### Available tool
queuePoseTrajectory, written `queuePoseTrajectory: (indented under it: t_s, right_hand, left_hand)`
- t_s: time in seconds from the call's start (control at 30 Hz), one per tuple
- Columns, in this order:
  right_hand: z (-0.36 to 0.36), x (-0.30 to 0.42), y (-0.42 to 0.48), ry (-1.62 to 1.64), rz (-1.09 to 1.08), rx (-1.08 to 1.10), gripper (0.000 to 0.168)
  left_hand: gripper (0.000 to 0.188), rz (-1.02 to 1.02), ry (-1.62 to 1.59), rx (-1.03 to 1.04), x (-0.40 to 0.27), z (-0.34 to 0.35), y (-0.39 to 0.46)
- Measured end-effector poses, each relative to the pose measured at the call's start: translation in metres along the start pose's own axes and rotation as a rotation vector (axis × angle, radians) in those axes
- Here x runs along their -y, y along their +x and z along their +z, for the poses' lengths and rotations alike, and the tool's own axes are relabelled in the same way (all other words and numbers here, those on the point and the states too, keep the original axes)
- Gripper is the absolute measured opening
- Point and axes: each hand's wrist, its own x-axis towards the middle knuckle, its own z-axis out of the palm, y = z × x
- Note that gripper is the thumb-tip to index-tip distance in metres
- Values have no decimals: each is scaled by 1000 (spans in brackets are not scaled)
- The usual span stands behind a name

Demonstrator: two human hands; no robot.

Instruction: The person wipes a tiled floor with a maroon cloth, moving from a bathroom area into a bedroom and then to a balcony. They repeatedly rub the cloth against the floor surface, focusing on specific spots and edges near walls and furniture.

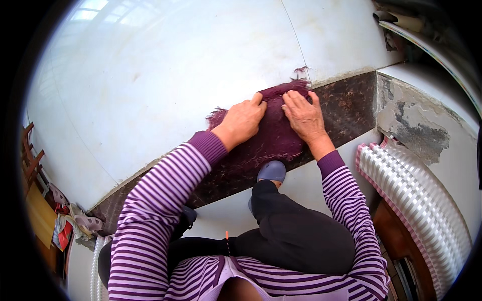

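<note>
A dark maroon cloth (276, 139) with frayed, shaggy edges lies across the floor and a dark marbled stone strip in front of me. My left hand (243, 118) grips its left part, fingers curled into the fabric. On the other side, my right hand (304, 114) has its fingers bent over the cloth near its far right edge and holds it there. The fabric is raised in a fold between the hands and the far edge. A loose tuft of maroon threads (301, 69) rests on the floor just beyond the cloth.
Close to the cloth's near edge is my foot in a blue clog (272, 171). A dark marbled threshold (348, 105) borders the pale tiled floor (158, 75). To the right hangs a white striped curtain (410, 203) beside a peeling wall (412, 116). Several shoes (88, 222) stand at left.
</note>
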Motion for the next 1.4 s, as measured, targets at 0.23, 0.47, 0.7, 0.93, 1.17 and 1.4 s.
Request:
queuePoseTrajectory:
  t_s: [0.23, 0.47, 0.7, 0.93, 1.17, 1.4]
  right_hand:
    - [7, -8, 11, 21, 215, -45, 31]
    - [9, -15, -12, 6, -16, -7, 41]
    - [-4, -162, -23, -135, 278, -29, 27]
    - [13, -187, -26, -146, 467, -71, 22]
    - [14, -22, 7, 128, 262, -107, 29]
    - [8, 50, 7, 182, -67, -13, 32]
  left_hand:
    - [44, -57, -11, -6, -19, 5, 32]
    - [44, -82, 37, -18, -17, 18, 0]
    - [40, 40, 40, -9, -83, 33, 166]
    - [50, 67, 141, -61, -100, 40, 189]
    - [59, -30, 132, 84, -14, 3, 25]
    - [63, -86, 266, 212, 29, -20, -71]
